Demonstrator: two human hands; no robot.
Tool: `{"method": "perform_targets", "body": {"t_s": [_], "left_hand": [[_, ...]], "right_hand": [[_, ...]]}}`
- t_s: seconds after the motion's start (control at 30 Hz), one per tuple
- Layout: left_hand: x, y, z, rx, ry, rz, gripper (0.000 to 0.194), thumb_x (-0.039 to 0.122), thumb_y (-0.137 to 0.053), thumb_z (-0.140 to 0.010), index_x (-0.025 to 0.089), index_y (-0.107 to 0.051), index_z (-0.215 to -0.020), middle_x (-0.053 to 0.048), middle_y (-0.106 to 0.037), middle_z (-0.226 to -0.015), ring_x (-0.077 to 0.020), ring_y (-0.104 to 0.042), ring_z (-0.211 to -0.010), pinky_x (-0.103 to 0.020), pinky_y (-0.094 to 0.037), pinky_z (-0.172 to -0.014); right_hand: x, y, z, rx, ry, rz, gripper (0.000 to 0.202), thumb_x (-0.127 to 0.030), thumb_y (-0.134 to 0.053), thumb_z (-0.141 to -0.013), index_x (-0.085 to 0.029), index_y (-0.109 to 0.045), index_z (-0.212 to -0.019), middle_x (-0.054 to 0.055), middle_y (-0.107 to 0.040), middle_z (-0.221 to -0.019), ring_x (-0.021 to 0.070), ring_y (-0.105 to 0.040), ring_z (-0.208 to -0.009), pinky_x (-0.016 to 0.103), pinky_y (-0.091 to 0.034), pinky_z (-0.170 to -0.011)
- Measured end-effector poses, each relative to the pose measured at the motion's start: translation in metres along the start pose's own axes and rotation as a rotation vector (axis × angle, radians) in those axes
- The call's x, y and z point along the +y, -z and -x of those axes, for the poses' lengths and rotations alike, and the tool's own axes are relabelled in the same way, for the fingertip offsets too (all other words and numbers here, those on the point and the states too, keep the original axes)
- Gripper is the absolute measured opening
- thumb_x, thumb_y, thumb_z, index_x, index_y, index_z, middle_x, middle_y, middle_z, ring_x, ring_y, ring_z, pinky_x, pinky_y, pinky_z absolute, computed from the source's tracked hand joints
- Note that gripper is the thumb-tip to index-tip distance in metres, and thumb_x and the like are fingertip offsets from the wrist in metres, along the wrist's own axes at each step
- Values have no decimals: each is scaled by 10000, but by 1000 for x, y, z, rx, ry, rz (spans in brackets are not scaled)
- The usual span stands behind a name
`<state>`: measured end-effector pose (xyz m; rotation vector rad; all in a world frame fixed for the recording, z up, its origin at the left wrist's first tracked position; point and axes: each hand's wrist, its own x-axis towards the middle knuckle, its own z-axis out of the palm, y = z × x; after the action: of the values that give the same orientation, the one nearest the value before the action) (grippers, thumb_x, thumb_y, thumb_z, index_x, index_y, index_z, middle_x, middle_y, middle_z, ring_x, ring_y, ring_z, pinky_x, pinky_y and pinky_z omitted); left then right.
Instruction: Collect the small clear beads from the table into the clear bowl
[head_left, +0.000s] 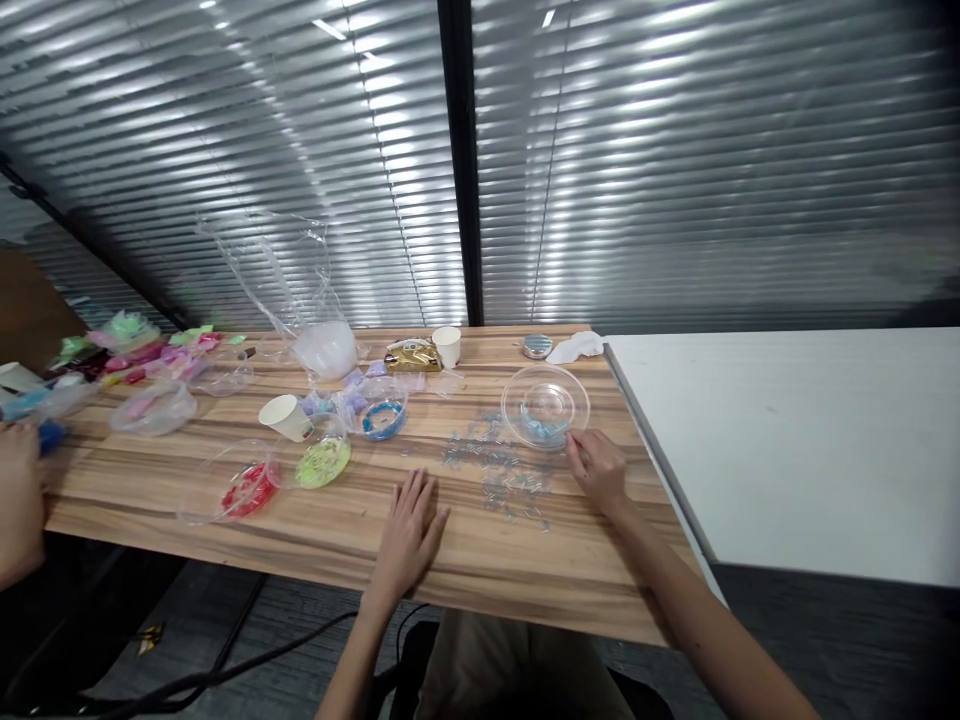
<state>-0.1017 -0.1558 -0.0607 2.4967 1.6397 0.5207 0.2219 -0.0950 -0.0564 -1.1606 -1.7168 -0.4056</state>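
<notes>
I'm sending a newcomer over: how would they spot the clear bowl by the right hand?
On the wood-grain table, find the right end, beside the white surface. By the right hand sits a clear bowl; its pale blue pieces set it apart from the red pieces, green pieces and darker blue pieces further left.

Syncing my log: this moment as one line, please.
left hand: on table; right hand: at rim of clear bowl; in bowl: blue bits; beside bowl: scattered bits
</notes>
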Motion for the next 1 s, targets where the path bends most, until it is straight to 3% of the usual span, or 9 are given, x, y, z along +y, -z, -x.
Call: {"method": "perform_targets", "body": {"t_s": [0.3, 0.7, 1.0], "left_hand": [[0, -3, -33, -114, -110, -17, 517, 380, -323, -974, 170, -199, -1430, -115, -231, -1486, -205, -144, -1393, -492, -211, -1125], [2, 2, -25, -92, -149, -5, 420, 334, -336, -977, 207, -355, -1377, -66, -360, -1431, -213, -213, -1377, -492, -237, -1122], [1, 8, -6, -91, -91, 69, 458, 332, -348, -973, 220, -278, -1412, -70, -330, -1449, -205, -250, -1364, -462, -265, -1126]], "right_hand": [[1, -2, 0, -16, 8, 11, 113, -120, -512, -864, -163, -593, -798, 33, -648, -672, 150, -571, -608, 263, -430, -591], [-1, -5, 2, -53, 22, 5, 122, -139, -503, -869, -170, -605, -810, 30, -653, -673, 148, -587, -607, 260, -427, -582], [1, -4, 6, -74, -3, -28, 97, -132, -524, -855, -170, -599, -805, 36, -658, -692, 152, -587, -621, 266, -441, -605]]}}
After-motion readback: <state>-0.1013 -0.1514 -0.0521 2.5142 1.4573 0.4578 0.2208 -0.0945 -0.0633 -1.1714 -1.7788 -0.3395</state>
